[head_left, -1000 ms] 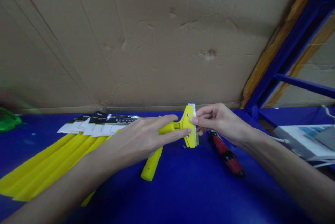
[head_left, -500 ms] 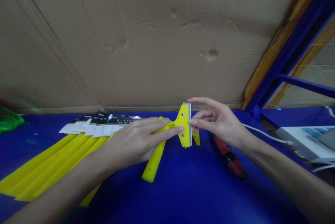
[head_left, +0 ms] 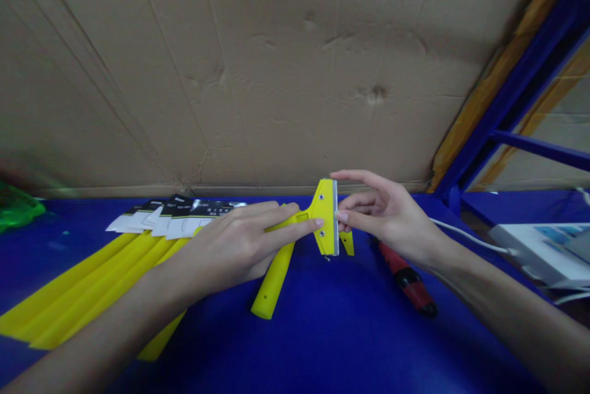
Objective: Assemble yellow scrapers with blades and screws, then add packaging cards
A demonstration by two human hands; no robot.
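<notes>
While left hand [head_left: 239, 246] grips scraper [head_left: 295, 240], right hand [head_left: 387, 212] pinches blade edge [head_left: 336, 216].

Left hand [head_left: 235, 249] hides scraper [head_left: 295, 240] handle.

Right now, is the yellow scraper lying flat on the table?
No, its head is raised: the left hand holds the yellow scraper.

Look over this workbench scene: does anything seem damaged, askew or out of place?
The cardboard sheet behind the bench is creased and dented. A small yellow piece lies loose behind the scraper head.
</notes>
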